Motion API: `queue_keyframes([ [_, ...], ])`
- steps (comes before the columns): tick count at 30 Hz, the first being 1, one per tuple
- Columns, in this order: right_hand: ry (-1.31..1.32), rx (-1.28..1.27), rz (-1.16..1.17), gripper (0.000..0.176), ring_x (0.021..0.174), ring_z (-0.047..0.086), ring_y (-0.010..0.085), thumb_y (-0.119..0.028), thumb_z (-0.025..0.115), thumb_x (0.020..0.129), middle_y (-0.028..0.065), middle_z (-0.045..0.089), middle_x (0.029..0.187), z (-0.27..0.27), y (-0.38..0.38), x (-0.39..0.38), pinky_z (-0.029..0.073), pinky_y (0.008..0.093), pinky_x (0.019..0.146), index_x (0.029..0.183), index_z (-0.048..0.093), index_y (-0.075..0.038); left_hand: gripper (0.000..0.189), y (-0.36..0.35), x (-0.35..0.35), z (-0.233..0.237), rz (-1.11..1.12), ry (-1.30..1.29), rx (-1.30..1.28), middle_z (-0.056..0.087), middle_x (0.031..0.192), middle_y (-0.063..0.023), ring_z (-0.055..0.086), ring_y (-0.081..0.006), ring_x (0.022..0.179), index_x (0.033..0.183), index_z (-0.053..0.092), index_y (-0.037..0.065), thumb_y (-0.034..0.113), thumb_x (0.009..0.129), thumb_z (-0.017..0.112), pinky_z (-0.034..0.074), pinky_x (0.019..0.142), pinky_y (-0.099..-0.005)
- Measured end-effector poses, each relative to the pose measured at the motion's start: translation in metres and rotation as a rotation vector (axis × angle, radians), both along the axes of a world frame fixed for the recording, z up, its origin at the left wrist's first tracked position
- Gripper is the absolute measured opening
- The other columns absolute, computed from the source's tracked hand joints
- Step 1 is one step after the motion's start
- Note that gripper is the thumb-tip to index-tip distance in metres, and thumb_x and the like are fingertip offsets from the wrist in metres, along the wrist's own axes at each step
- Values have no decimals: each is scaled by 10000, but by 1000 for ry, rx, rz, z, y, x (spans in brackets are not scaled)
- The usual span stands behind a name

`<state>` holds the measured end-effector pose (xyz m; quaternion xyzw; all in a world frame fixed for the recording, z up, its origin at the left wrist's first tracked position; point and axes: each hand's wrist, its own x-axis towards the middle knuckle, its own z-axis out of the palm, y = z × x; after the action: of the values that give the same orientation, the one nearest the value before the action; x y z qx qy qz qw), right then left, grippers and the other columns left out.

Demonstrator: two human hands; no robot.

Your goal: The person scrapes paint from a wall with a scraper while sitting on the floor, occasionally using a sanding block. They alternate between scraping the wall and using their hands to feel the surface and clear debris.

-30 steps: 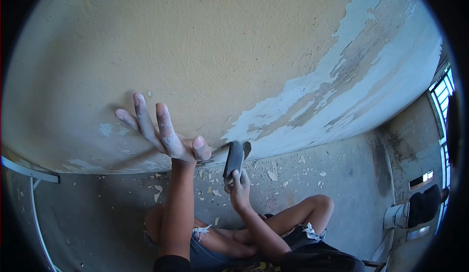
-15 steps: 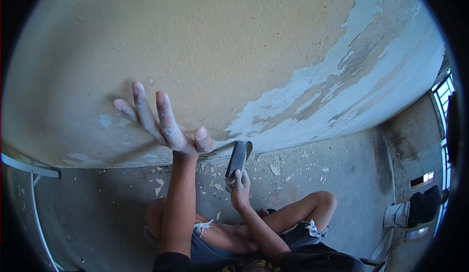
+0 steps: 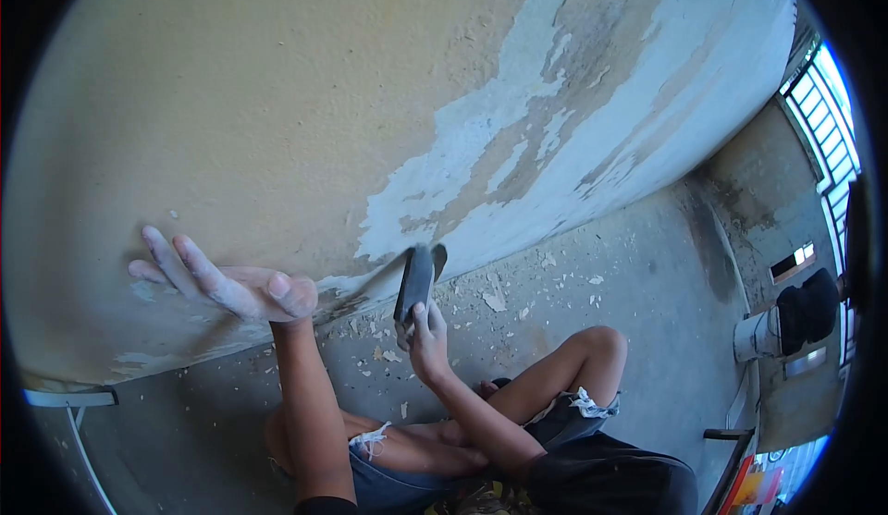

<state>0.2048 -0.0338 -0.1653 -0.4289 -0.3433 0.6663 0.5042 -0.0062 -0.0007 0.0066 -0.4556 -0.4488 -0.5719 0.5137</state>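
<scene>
My right hand (image 3: 424, 337) grips a dark-handled scraper (image 3: 416, 280), its blade against the base of the yellow wall (image 3: 277, 108) where the paint has flaked off to pale patches (image 3: 481, 164). My left hand (image 3: 222, 284), dusted white, is pressed flat on the wall to the left of the scraper, fingers spread. I sit on the concrete floor (image 3: 592, 275) with my legs (image 3: 555, 395) folded under me.
Paint chips (image 3: 492, 300) litter the floor near the wall. A white metal frame (image 3: 69, 399) stands at the lower left. A person's dark shoe and white sock (image 3: 795, 321) are at the right, by a barred window (image 3: 823, 99).
The view has swung to the right, so the wall and both hands sit further left. My left hand has lowered and flattened on the wall. The scraper stays at the wall's base.
</scene>
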Motion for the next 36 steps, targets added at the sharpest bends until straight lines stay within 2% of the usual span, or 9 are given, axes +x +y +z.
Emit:
queue_keyframes([
  [6, 187, 228, 16, 288, 551, 423, 75, -353, 448, 1043, 19, 519, 797, 61, 55, 7, 329, 223, 463, 1095, 485, -72, 749, 1, 4, 7, 40, 25, 8, 354, 1475, -287, 233, -395, 1444, 1449, 346, -61, 501, 957, 294, -14, 1180, -575],
  [11, -29, 15, 106, 272, 592, 455, 65, -323, 494, 1031, 13, 509, 808, -23, 2, 12, 379, 231, 469, 1078, 528, -57, 739, 1, 8, 8, 49, 53, 29, 348, 1478, -289, 206, -398, 1453, 1450, 346, -58, 494, 962, 282, -2, 1182, -572],
  [14, 17, -16, 57, 283, 616, 469, 68, -330, 497, 1030, 16, 508, 812, 5, 11, 13, 396, 235, 480, 1058, 539, -52, 730, 0, 10, 6, 62, 6, -4, 345, 1481, -288, 187, -402, 1458, 1448, 350, -56, 489, 968, 275, 4, 1180, -580],
  [17, 72, 212, 41, 279, 602, 467, 88, -340, 455, 1043, 32, 522, 820, 77, 47, 9, 407, 251, 479, 1064, 496, -65, 723, -1, 11, 5, 65, 19, -6, 338, 1489, -277, 177, -414, 1458, 1449, 357, -43, 494, 974, 271, 10, 1175, -592],
  [23, -75, 63, 124, 309, 623, 496, 81, -337, 502, 1022, 13, 525, 800, -21, 2, 13, 432, 253, 479, 1072, 549, -36, 707, -3, 10, 10, 30, -4, 1, 337, 1496, -268, 214, -424, 1445, 1440, 371, -50, 465, 958, 317, 44, 1170, -608],
  [26, -112, 48, 154, 303, 604, 495, 83, -330, 498, 1022, 17, 527, 804, -19, 6, 17, 424, 254, 471, 1082, 545, -36, 716, -5, 10, 4, 6, -56, -32, 314, 1503, -266, 182, -441, 1450, 1462, 366, 10, 520, 963, 305, 38, 1148, -654],
  [29, -122, 162, 89, 305, 596, 501, 85, -338, 485, 1029, 39, 539, 796, 63, 30, 23, 409, 247, 467, 1067, 529, -38, 712, -6, 11, 3, -8, -63, -55, 311, 1504, -270, 182, -445, 1449, 1467, 365, 23, 515, 955, 315, 30, 1147, -659],
  [32, 133, 267, 79, 292, 597, 499, 90, -333, 477, 1033, 35, 539, 794, 76, 58, 25, 399, 248, 459, 1077, 517, -47, 710, -6, 11, 6, 6, -60, -13, 315, 1498, -277, 195, -439, 1448, 1468, 366, 28, 513, 951, 320, 29, 1146, -663],
  [36, -48, 56, 108, 306, 667, 510, 92, -351, 481, 1029, 24, 532, 828, -4, 19, 24, 423, 237, 479, 1085, 531, -54, 710, -6, 9, 3, -31, -73, -13, 327, 1493, -275, 208, -441, 1442, 1461, 375, 24, 518, 954, 315, 33, 1143, -670],
])
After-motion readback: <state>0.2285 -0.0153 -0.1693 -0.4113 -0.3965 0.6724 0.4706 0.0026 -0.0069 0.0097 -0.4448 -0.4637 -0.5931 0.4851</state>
